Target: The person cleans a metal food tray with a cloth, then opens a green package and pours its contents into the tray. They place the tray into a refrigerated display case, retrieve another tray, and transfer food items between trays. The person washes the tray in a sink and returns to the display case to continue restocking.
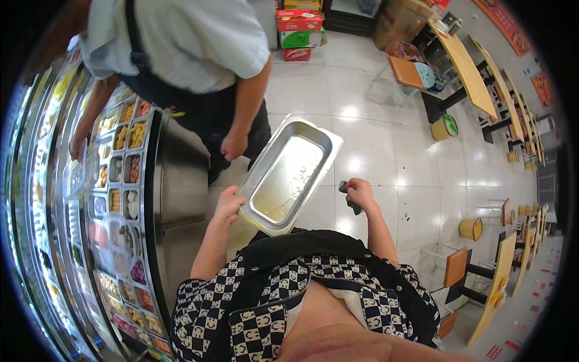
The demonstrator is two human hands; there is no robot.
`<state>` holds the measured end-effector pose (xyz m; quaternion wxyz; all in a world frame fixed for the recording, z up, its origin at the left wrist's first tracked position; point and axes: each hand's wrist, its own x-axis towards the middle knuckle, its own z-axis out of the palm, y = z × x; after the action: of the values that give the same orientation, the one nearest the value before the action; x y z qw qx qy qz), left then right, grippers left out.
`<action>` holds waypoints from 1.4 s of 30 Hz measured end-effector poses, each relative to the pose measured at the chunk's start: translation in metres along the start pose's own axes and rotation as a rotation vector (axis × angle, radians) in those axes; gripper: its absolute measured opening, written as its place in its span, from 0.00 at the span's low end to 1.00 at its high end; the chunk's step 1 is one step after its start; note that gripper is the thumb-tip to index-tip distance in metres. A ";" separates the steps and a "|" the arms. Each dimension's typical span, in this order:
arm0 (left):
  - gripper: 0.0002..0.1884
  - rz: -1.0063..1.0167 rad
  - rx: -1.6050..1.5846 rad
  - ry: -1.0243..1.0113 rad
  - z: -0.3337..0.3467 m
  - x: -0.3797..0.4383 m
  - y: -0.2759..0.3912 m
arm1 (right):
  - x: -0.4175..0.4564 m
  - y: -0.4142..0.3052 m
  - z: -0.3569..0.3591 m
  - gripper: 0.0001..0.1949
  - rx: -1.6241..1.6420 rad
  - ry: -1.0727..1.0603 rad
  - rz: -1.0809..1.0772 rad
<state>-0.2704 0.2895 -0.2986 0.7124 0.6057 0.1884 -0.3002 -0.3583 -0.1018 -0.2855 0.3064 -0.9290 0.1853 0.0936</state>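
My left hand (pixel 230 206) grips the rim of a rectangular stainless-steel food pan (pixel 267 174) at its near left side. The pan is tilted in front of my waist, and clear liquid or wet drops show on its shiny bottom. Off to the pan's right, my right hand (pixel 360 192) is closed around a crumpled dark grey-green cloth (pixel 353 204). A gap separates that hand from the pan.
A refrigerated counter (pixel 154 190) with several food-filled pans runs along the left. A co-worker (pixel 181 50) in a dark apron stands beside it, one hand at a clear plastic container (pixel 81 174). Tables (pixel 466 68), stools (pixel 405 72) and bins (pixel 444 128) line the right; stacked boxes (pixel 299 29) stand ahead.
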 end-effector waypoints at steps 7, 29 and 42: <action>0.11 0.039 0.057 -0.182 0.189 0.118 0.041 | 0.070 0.077 -0.071 0.06 0.500 0.027 0.183; 0.08 0.236 -0.108 0.015 0.365 0.488 0.286 | 0.651 -0.030 -0.212 0.09 0.578 -0.130 -0.110; 0.10 0.035 -0.292 0.352 0.278 0.616 0.416 | 0.933 -0.229 -0.185 0.09 0.540 -0.457 -0.370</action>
<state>0.4370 -0.0687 -0.3218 0.7537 0.5424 0.3408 -0.1469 0.5970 -0.3110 -0.2848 0.5846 -0.7880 -0.0401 0.1892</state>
